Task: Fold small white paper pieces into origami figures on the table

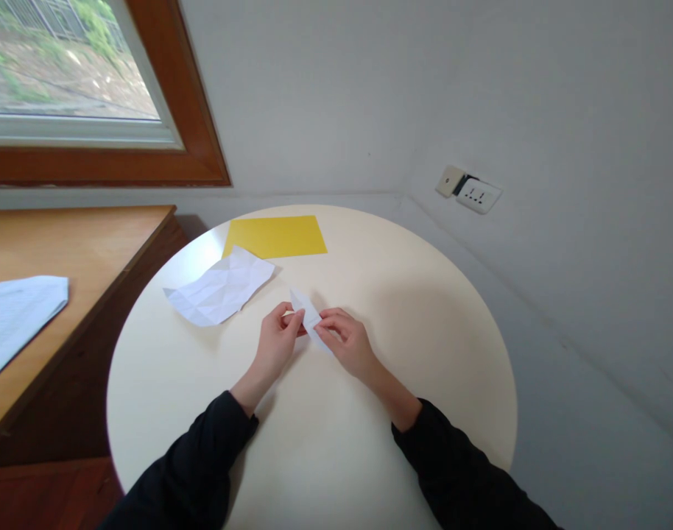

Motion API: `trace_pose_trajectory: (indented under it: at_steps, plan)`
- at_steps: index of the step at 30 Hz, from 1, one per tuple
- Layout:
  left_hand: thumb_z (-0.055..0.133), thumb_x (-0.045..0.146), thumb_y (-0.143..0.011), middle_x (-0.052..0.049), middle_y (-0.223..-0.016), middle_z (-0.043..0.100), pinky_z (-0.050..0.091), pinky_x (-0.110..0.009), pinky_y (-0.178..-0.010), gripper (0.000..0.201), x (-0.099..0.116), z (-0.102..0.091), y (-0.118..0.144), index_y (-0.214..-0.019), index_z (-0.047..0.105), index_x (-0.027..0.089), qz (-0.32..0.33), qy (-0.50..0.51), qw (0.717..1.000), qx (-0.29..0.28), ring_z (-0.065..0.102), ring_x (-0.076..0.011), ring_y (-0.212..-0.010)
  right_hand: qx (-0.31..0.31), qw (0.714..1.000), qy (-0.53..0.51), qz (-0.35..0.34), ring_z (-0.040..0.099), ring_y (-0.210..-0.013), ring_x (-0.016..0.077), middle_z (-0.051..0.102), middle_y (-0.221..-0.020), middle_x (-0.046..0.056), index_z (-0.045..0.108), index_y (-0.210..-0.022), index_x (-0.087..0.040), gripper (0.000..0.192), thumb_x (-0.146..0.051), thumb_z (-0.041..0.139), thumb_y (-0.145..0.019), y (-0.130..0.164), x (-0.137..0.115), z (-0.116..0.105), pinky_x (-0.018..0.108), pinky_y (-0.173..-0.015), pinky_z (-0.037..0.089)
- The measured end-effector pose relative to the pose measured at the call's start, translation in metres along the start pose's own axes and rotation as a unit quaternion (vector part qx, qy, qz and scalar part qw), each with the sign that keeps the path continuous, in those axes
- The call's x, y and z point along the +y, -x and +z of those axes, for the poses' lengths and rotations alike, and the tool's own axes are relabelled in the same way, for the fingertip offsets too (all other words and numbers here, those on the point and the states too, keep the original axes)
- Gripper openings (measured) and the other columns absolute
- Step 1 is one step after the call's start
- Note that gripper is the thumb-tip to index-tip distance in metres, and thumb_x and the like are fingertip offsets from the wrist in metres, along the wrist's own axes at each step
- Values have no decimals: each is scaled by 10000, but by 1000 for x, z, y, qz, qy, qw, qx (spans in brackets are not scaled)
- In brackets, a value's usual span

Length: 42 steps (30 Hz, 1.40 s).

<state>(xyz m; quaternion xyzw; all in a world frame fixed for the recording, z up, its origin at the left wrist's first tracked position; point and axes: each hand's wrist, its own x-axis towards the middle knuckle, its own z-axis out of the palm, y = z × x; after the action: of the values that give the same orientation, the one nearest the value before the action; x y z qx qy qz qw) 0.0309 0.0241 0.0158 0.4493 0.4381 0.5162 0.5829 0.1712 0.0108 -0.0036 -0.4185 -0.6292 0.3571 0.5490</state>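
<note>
A small folded piece of white paper [308,313], pointed at its far end, is held between both hands above the round table. My left hand [278,335] pinches its left edge between thumb and fingers. On the right side, my right hand [347,340] grips the paper with thumb and fingertips. Part of the folded paper is hidden behind the fingers. Beyond my left hand lies a creased white sheet [223,287], its edges lifting off the tabletop. A flat yellow sheet [275,236] rests at the table's far edge, touching or slightly under the creased one.
The round cream table [436,353] stands in a wall corner. To the left is a wooden desk [82,235] with a pale blue folded cloth or paper [24,316] on it. A window frame [198,110] is above, and a wall socket [478,195] is at right.
</note>
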Motion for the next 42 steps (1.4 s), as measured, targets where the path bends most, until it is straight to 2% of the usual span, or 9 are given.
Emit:
trace_pose_trajectory:
  at_steps: [5,9,13,18,25,29,33,39,42]
  plan:
    - [695,443,-649,-4,-661,683,546,-344,-730,380,-2,-1,-1,-841,541,152,-16,33,999,-13,672,-167,-655,25,998,-27,42,623,-800,168,642,-830,38,634,-763,-198,62,-249,630,-727,0,8,4,291,-725,507]
    - [708,400,-644,-43,-776,712,531,-375,-807,401,-2,-1,0,-915,563,142,-28,57,997,-46,685,-190,-746,52,996,-42,59,641,-839,170,670,-874,34,620,-900,-201,166,-229,631,-736,1,13,4,296,-761,515]
    - [701,389,-664,-78,-897,713,490,-398,-897,403,1,0,2,-958,600,133,-18,67,994,-79,671,-215,-870,60,998,30,11,627,-913,173,666,-1010,53,626,-1032,-218,263,-191,589,-772,0,14,1,299,-774,519]
    - [709,421,-654,-71,-960,697,460,-382,-933,421,1,1,3,-956,628,139,-19,42,995,-85,652,-198,-900,68,979,170,-91,604,-898,182,659,-971,73,648,-1033,-217,256,-154,543,-809,0,8,-2,326,-766,524]
    - [670,437,-687,-23,-822,672,495,-333,-822,356,-1,2,3,-886,646,142,8,-41,996,-79,618,-166,-795,81,954,255,-137,584,-926,209,629,-977,93,630,-1070,-212,283,-244,624,-789,2,4,-1,371,-835,517]
    - [624,410,-736,-17,-744,647,495,-297,-719,308,-2,1,2,-874,668,138,45,-102,989,-93,594,-161,-724,90,954,251,-138,590,-907,215,633,-951,83,632,-1042,-219,287,-232,660,-757,2,4,-2,377,-826,518]
    - [659,367,-710,-24,-731,657,480,-275,-691,263,3,3,3,-846,671,142,71,-104,988,-84,602,-172,-740,81,966,213,-123,590,-904,206,635,-952,76,633,-1032,-226,264,-205,633,-769,2,4,-2,362,-796,520]
    - [718,381,-647,-22,-693,658,475,-286,-682,311,9,3,4,-837,656,143,53,-63,995,-59,607,-173,-703,68,991,91,-70,596,-867,182,639,-948,63,652,-981,-224,233,-228,649,-748,1,2,0,301,-677,521]
    - [709,406,-661,-46,-790,679,465,-288,-685,362,8,0,2,-891,662,131,45,-70,995,-52,597,-168,-718,64,996,47,-51,598,-805,162,640,-870,47,668,-870,-211,122,-227,637,-753,0,1,0,278,-646,503]
